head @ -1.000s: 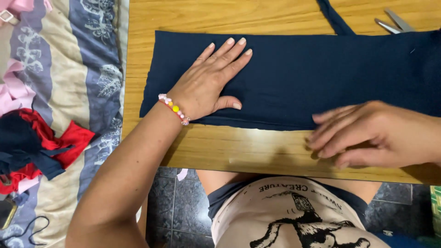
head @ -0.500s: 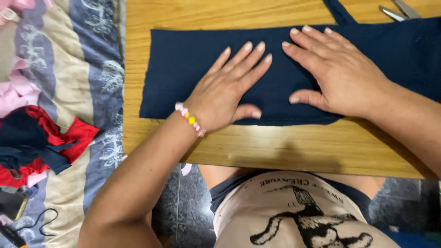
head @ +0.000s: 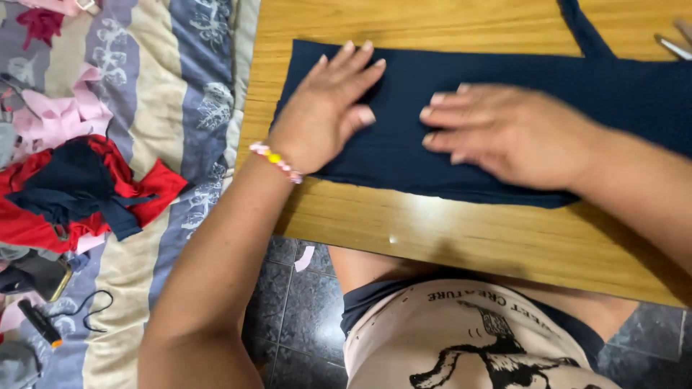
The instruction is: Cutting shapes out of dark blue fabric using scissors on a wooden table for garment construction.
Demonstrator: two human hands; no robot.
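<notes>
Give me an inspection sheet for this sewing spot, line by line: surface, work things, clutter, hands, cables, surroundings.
Surface: wooden table, bare at the near edge.
Work things: navy fabric lying flat, a strip running off the top.
Clutter: scissors at the far right edge, partly cut off.
Hands: left hand and right hand both flat on the fabric, open.
Cables: black cord on the bedding.
Surroundings: patterned bedspread, red and navy scraps, dark tiled floor.

I see bare forearms, no sleeves. My left wrist wears a bead bracelet point(head: 276, 161), pink with one yellow bead. At six o'clock, a pale printed shirt point(head: 461, 338).
</notes>
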